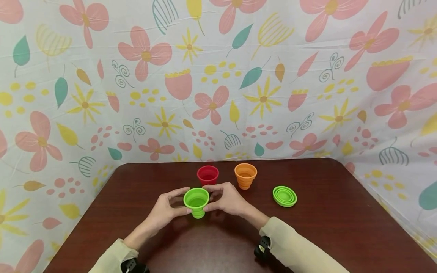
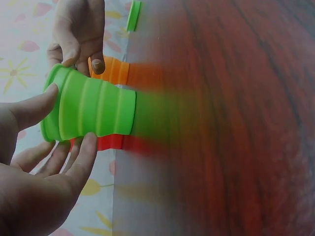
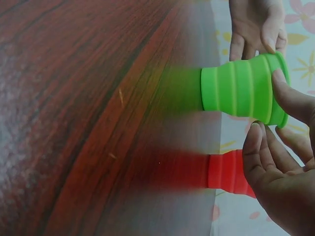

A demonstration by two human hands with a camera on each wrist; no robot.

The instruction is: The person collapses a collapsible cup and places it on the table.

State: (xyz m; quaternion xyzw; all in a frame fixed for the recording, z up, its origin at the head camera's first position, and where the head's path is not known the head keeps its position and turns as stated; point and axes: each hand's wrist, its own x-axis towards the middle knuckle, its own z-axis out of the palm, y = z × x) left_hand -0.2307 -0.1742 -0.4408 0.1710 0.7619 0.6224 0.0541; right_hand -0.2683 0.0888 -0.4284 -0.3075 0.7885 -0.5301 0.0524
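A green collapsible cup (image 1: 196,201), pulled out to its full ringed height, stands upright between both hands. My left hand (image 1: 163,210) holds its left side, with the thumb near the rim and the fingers along the rings (image 2: 93,110). On the other side my right hand (image 1: 228,199) grips it with thumb and fingers, seen closely in the right wrist view beside the green cup (image 3: 243,88). The cup's base is at or very near the tabletop; I cannot tell if it touches.
Behind the hands stand an extended red cup (image 1: 208,175) and an extended orange cup (image 1: 245,176). A flattened green cup (image 1: 285,196) lies to the right on the dark wooden table (image 1: 324,227). A flower-patterned cloth (image 1: 211,76) hangs behind the table.
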